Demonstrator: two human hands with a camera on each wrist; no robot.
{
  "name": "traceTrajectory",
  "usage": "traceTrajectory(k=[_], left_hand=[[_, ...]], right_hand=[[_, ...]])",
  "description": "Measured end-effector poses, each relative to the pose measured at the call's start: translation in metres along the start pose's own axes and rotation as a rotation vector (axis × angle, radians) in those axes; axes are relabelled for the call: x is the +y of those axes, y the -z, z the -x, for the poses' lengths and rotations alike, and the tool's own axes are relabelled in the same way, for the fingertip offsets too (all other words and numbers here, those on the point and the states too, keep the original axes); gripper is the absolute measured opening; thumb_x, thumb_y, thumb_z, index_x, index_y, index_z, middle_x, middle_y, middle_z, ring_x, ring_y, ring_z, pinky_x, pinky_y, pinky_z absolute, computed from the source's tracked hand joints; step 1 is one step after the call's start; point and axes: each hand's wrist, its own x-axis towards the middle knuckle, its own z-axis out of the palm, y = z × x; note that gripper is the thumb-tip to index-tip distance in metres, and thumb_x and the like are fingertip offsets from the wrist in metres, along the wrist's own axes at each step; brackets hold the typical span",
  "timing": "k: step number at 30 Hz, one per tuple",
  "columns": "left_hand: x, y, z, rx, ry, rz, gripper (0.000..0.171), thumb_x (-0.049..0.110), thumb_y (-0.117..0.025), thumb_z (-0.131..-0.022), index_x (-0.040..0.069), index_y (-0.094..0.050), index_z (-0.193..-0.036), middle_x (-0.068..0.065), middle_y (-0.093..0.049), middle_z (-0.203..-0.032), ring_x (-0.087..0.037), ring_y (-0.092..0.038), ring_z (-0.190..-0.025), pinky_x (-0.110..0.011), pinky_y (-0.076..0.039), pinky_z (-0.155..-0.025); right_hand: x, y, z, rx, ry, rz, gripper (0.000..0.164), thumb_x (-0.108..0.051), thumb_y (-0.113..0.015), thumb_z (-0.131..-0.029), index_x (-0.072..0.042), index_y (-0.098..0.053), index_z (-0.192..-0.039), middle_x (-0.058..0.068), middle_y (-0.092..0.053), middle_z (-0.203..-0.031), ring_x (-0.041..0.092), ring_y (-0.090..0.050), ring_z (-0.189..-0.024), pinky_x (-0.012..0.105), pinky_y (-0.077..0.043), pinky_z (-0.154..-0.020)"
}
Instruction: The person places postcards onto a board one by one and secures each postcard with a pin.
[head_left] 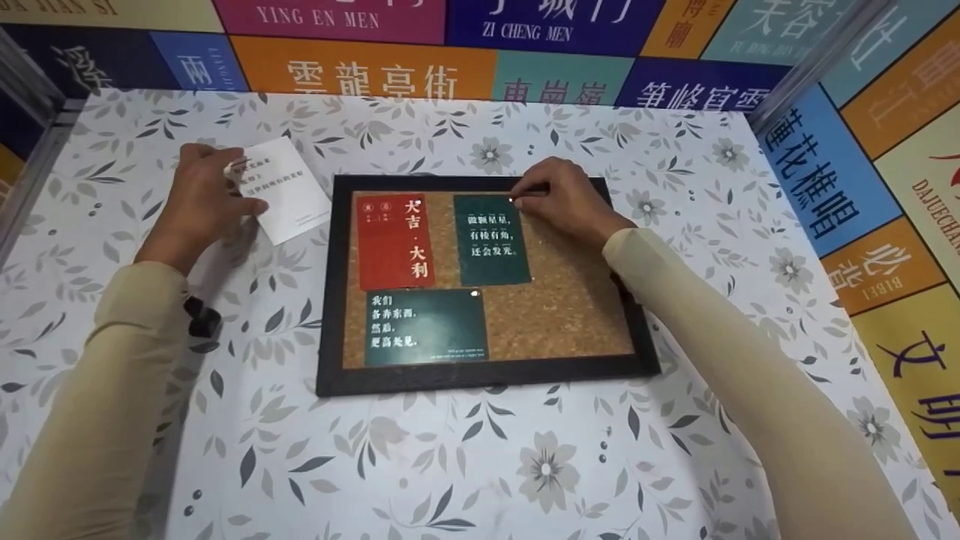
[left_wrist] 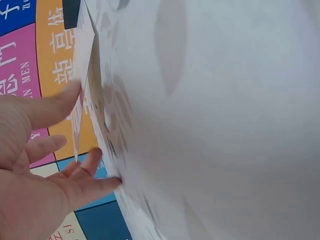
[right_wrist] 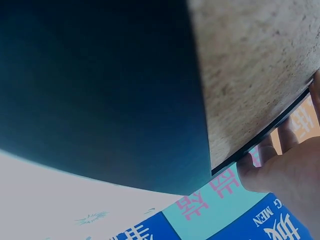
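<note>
A cork board in a black frame lies on the table. Attached to it are a red card, an upright green card and a sideways green card below. My right hand pinches a small white-headed pushpin at the upright green card's top right corner. To the left of the board, my left hand holds a white printed card by its left edge, between thumb and fingers. In the left wrist view this card shows nearly edge-on.
A white tablecloth with grey flowers and leaves covers the table. Colourful panels with large characters stand behind it and along the right side. A small black object shows beside the left wrist.
</note>
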Motion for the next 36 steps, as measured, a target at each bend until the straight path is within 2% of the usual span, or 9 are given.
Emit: traceTrajectory(k=[2, 5, 7, 10, 13, 18, 25, 31, 36], left_hand=[[0.0, 0.001, 0.001, 0.025, 0.002, 0.016, 0.085, -0.002, -0.078, -0.099, 0.0, -0.033, -0.171, -0.032, -0.019, -0.172, -0.048, -0.051, -0.141, -0.043, -0.048, -0.111], [-0.002, 0.002, 0.001, 0.065, -0.01, 0.053, 0.08, -0.004, -0.075, -0.098, 0.0, -0.038, -0.169, -0.033, -0.025, -0.17, -0.042, -0.06, -0.132, -0.023, -0.051, -0.091], [-0.004, 0.003, 0.001, 0.099, -0.01, 0.097, 0.078, -0.006, -0.075, -0.097, 0.001, -0.042, -0.167, -0.032, -0.035, -0.166, -0.032, -0.066, -0.121, -0.013, -0.048, -0.075], [-0.004, 0.005, 0.002, 0.14, 0.015, 0.163, 0.077, -0.005, -0.073, -0.097, 0.002, -0.043, -0.168, -0.03, -0.047, -0.16, -0.015, -0.065, -0.108, -0.008, -0.049, -0.067], [-0.004, 0.008, 0.003, 0.163, 0.051, 0.2, 0.079, -0.003, -0.072, -0.099, 0.005, -0.038, -0.17, -0.028, -0.051, -0.159, -0.007, -0.062, -0.106, -0.008, -0.051, -0.072], [-0.001, 0.011, 0.006, 0.156, 0.086, 0.293, 0.08, -0.002, -0.071, -0.101, 0.006, -0.035, -0.172, -0.026, -0.05, -0.159, -0.005, -0.063, -0.105, -0.011, -0.056, -0.079], [0.004, 0.015, 0.01, 0.162, 0.118, 0.456, 0.08, -0.006, -0.07, -0.101, 0.005, -0.035, -0.172, -0.014, -0.048, -0.152, -0.005, -0.062, -0.103, -0.014, -0.06, -0.081], [0.012, 0.016, 0.016, 0.162, 0.087, 0.514, 0.08, -0.008, -0.068, -0.101, 0.005, -0.034, -0.172, -0.016, -0.046, -0.155, -0.006, -0.064, -0.104, -0.017, -0.061, -0.085], [0.022, 0.012, 0.02, 0.151, 0.042, 0.575, 0.079, -0.01, -0.068, -0.1, 0.004, -0.035, -0.171, -0.013, -0.049, -0.15, -0.007, -0.067, -0.102, -0.018, -0.062, -0.084]], right_hand=[[0.0, 0.0, 0.001, -0.003, -0.007, -0.004, 0.013, -0.008, -0.08, -0.102, -0.006, -0.087, -0.113, 0.012, -0.074, -0.12, 0.027, -0.063, -0.118, 0.047, -0.048, -0.109], [0.001, 0.0, 0.001, -0.003, -0.007, -0.012, 0.013, -0.008, -0.079, -0.102, -0.006, -0.087, -0.113, 0.012, -0.074, -0.12, 0.028, -0.062, -0.118, 0.049, -0.048, -0.109], [0.002, -0.001, 0.001, 0.0, -0.009, -0.015, 0.013, -0.007, -0.079, -0.102, -0.006, -0.087, -0.112, 0.012, -0.074, -0.12, 0.028, -0.062, -0.118, 0.048, -0.048, -0.109], [0.001, -0.001, 0.001, 0.002, -0.014, -0.014, 0.013, -0.008, -0.08, -0.102, -0.007, -0.087, -0.112, 0.012, -0.074, -0.121, 0.028, -0.062, -0.118, 0.048, -0.048, -0.11], [0.001, 0.0, 0.001, 0.003, -0.015, -0.009, 0.013, -0.008, -0.08, -0.102, -0.007, -0.087, -0.113, 0.012, -0.074, -0.121, 0.027, -0.062, -0.118, 0.047, -0.048, -0.11], [0.002, 0.0, 0.001, 0.006, -0.01, -0.003, 0.013, -0.007, -0.08, -0.101, -0.006, -0.087, -0.112, 0.012, -0.074, -0.12, 0.027, -0.063, -0.117, 0.048, -0.047, -0.109], [0.002, -0.001, 0.0, 0.007, 0.015, -0.001, 0.013, -0.008, -0.08, -0.101, -0.006, -0.087, -0.112, 0.012, -0.075, -0.118, 0.029, -0.063, -0.118, 0.047, -0.047, -0.11], [0.002, -0.001, 0.0, 0.006, 0.009, 0.001, 0.013, -0.008, -0.079, -0.102, -0.006, -0.087, -0.112, 0.012, -0.075, -0.119, 0.028, -0.063, -0.118, 0.047, -0.047, -0.11], [0.002, -0.001, -0.001, -0.002, -0.011, 0.005, 0.014, -0.01, -0.078, -0.103, -0.008, -0.087, -0.114, 0.01, -0.074, -0.119, 0.026, -0.062, -0.118, 0.046, -0.047, -0.109]])
